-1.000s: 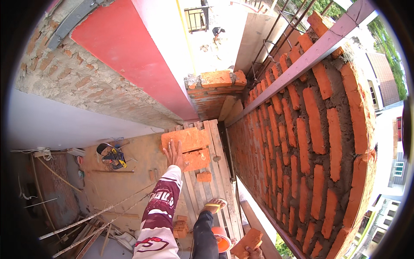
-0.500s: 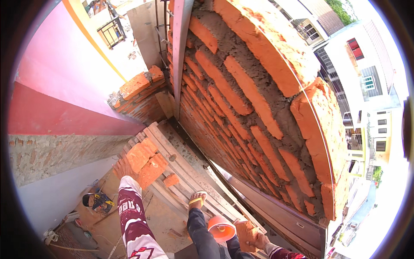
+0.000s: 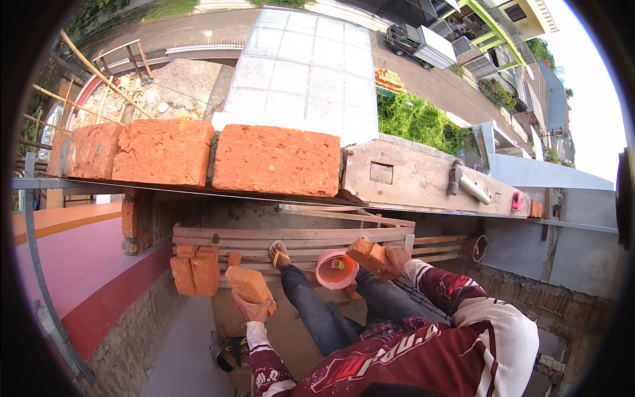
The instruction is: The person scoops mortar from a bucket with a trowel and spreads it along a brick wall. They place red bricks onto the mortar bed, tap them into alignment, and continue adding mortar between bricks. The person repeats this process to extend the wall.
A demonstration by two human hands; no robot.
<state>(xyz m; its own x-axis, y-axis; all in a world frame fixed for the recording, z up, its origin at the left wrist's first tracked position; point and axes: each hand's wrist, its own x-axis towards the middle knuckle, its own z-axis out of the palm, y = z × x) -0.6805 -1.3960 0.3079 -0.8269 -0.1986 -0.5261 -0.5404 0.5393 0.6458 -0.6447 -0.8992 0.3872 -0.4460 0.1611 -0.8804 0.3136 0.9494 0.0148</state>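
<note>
Brickwork (image 3: 278, 161) sweeps right across, slatted platform (image 3: 311, 234) down below!
Then comes the pink bucket (image 3: 324, 272) (neatly between the person's legs), and look at the grips: left hand (image 3: 254, 308) wrapped round one brick (image 3: 249, 284), near the pair of bricks (image 3: 205, 272) at the platform's left end; right hand (image 3: 397, 260) clasping another brick (image 3: 365, 254), just beside the bucket, both on the near side of the brickwork.

Brick 1 (image 3: 249, 285): orange, tilted, in left grip (image 3: 254, 309) | brick 2 (image 3: 362, 254): orange, rough-edged, tilted, in right grip (image 3: 397, 261)
</note>
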